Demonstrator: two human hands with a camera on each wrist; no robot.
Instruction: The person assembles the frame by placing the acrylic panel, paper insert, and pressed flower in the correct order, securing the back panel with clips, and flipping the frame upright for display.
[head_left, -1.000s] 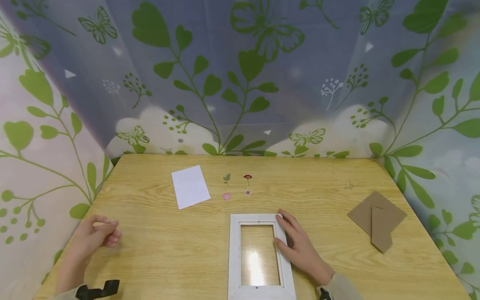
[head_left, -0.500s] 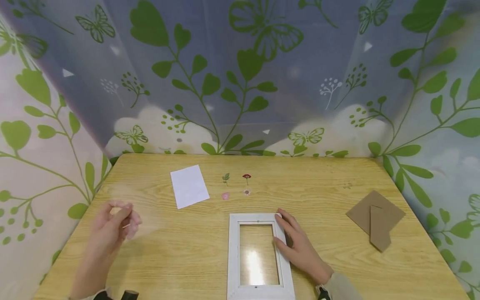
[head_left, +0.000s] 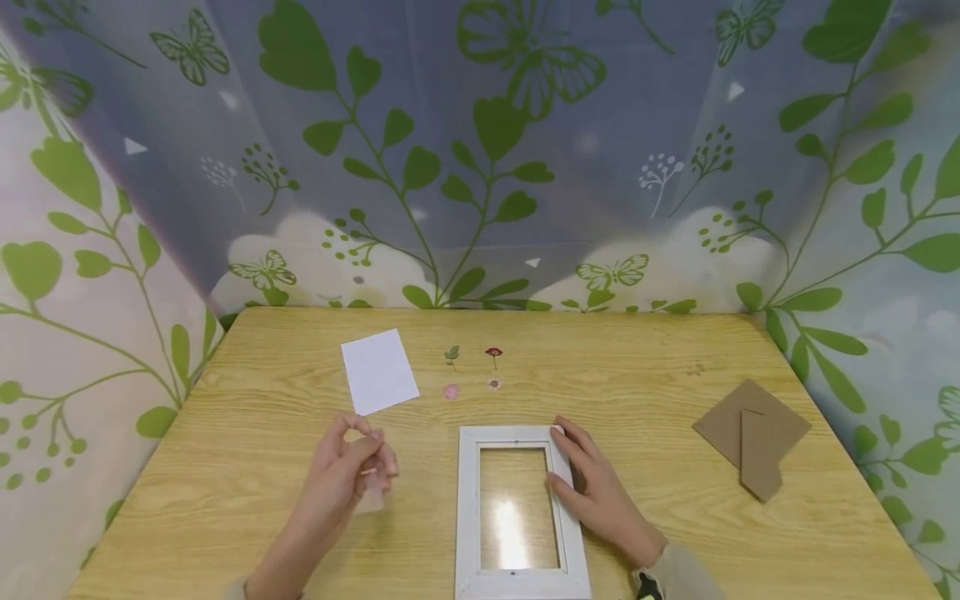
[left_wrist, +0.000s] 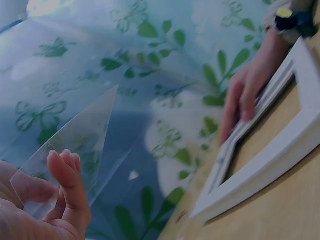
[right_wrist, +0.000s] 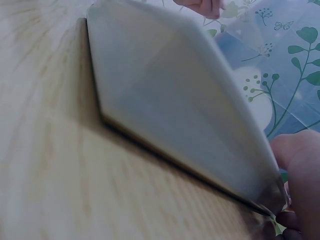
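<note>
My left hand pinches a thin clear pane between thumb and fingers, above the table left of the white picture frame. In the left wrist view the pane stands tilted, its pointed corner upward. In the head view only a faint patch of it shows below the fingers. The frame lies on the table with its opening bare, the wood showing through. My right hand grips the frame's right side near the far corner. The right wrist view shows that hand's fingers at the frame's edge.
White paper lies at the back left. Beside it are a leaf sprig, a red flower, a pink petal and a small pale flower. A brown backing board with a stand leg lies right.
My left hand has moved right from the table's left edge toward the frame, and the clear pane now shows below its fingers. The right hand and frame have stayed put.
</note>
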